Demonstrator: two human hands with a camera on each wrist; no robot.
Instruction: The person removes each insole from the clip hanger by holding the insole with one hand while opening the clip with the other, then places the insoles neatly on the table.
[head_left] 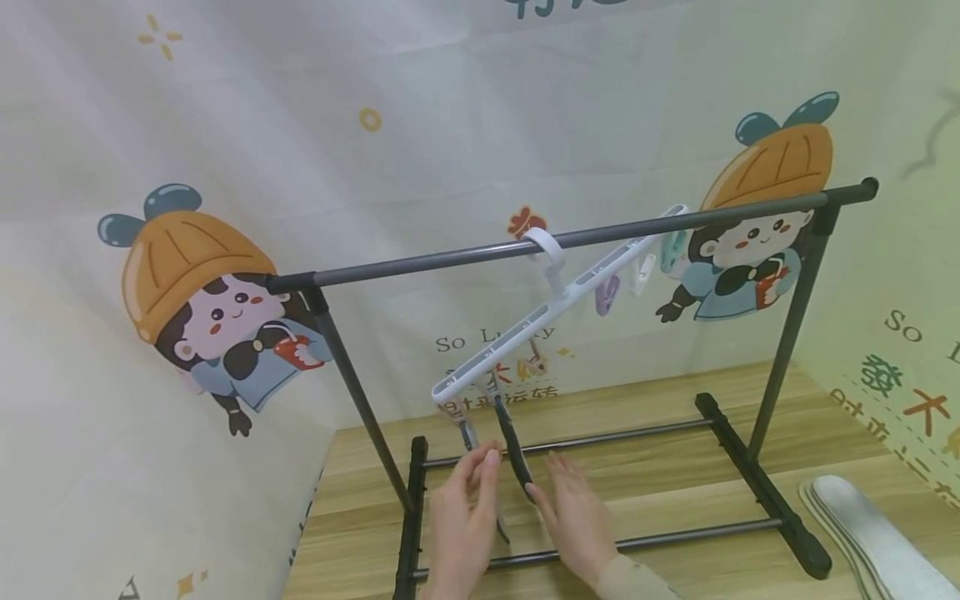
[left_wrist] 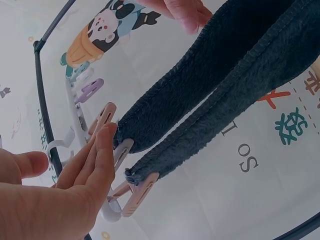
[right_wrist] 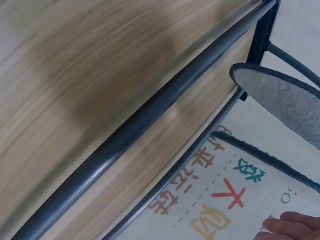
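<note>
Two dark fuzzy insoles, one (head_left: 513, 442) nearer the right hand and another (left_wrist: 225, 120) beside it, hang from clothespins on a white clip hanger (head_left: 517, 332). In the right wrist view one insole shows a grey underside (right_wrist: 282, 97). My left hand (head_left: 461, 517) is beside the insoles; in the left wrist view its fingers are extended near a pink clothespin (left_wrist: 102, 119), with the thumb apart. My right hand (head_left: 576, 517) has its thumb at the lower end of the nearer insole, its fingers stretched forward. Only its fingertips show in the right wrist view.
The hanger hooks over the top bar of a dark metal rack (head_left: 420, 264) standing on a wood-patterned surface (head_left: 637, 471). Purple (head_left: 606, 296), white (head_left: 642, 273) and teal clothespins (head_left: 672, 248) hang at its far end. White insoles (head_left: 862, 517) lie stacked at the right. Printed cloth surrounds the rack.
</note>
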